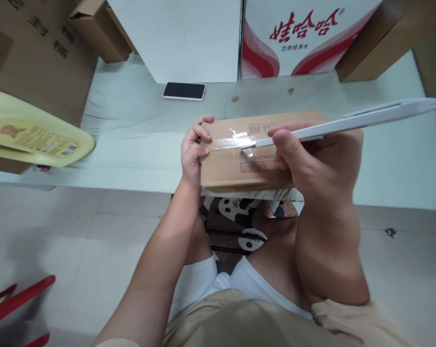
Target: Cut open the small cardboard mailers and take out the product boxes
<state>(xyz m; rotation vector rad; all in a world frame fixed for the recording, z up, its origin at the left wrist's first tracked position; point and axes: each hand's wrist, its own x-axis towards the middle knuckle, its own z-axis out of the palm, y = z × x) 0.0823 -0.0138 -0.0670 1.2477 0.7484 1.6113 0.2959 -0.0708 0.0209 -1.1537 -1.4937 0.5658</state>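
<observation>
A brown cardboard box [221, 171] with printed lettering lies at the front edge of the table. Clear shiny tape [234, 139] runs along the seam on its top. My left hand [194, 150] grips the box's left end, fingers over the top edge. In my right hand [319, 166], above the box's right part, is a white utility knife [365, 118]. Its blade points left and down, and the tip is at the taped seam. Whether the blade has gone through the tape I cannot tell. My right hand and forearm hide the box's right end.
A dark-screened phone [184, 91] lies behind the box on the pale table cover [131, 144]. White cartons [290, 48] and brown boxes [109, 36] line the back. A yellow bottle [40, 130] leans in from the left. Small cardboard scraps [235, 99] lie behind the box.
</observation>
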